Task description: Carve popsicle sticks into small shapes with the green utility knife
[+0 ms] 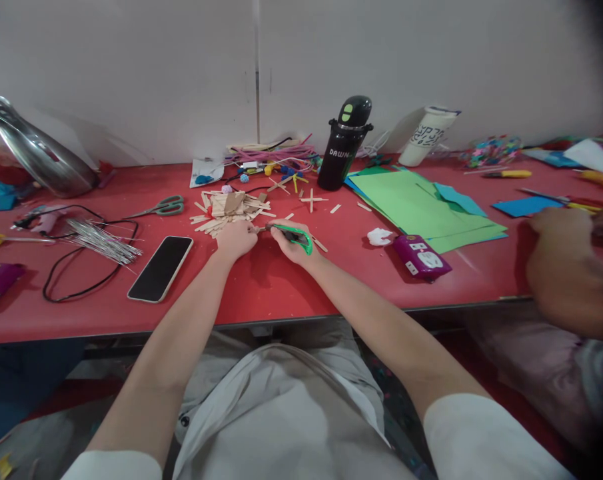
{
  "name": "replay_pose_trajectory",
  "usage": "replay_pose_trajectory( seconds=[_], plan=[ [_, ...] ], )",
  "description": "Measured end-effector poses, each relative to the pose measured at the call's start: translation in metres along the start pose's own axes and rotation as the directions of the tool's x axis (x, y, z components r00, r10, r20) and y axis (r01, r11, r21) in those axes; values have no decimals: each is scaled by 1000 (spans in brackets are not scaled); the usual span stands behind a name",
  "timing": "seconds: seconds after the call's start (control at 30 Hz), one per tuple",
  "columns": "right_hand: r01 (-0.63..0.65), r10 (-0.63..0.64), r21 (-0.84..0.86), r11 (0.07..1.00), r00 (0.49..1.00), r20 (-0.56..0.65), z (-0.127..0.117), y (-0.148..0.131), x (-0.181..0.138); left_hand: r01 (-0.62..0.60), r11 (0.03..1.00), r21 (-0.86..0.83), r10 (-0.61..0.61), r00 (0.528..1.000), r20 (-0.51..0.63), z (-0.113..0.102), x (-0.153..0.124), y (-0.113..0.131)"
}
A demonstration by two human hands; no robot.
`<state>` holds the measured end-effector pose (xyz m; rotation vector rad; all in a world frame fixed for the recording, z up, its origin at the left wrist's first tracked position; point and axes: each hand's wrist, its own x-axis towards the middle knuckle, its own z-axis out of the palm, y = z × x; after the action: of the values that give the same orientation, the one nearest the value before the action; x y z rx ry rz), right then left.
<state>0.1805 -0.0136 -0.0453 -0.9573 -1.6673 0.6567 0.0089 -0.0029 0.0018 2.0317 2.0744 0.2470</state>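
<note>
My right hand [294,243] is closed round green-and-black-handled scissors [301,235], whose tip points left at my left hand. Pinched fingers on my left hand [236,239] meet that tip at the near edge of a pile of wooden craft sticks [234,205]; what they hold is too small to make out. Just behind the hands lie a few loose stick pieces and a stick cross [312,199].
Left of my arms are a black-screened phone [161,269], grey-green scissors [168,205], thin metal wires [104,240] and a steel flask [41,153]. A black bottle [344,147], green paper [411,200] and purple packet [421,257] stand or lie rightward. Another person's arm [566,267] rests far right.
</note>
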Motion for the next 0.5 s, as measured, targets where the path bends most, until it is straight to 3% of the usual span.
replay_pose_trajectory(
  seconds=[0.5],
  plan=[
    [-69,72,47,997,995,-71,-2,5,5,-28,1000,-10,28,1000,5,0,-1,-2]
  ],
)
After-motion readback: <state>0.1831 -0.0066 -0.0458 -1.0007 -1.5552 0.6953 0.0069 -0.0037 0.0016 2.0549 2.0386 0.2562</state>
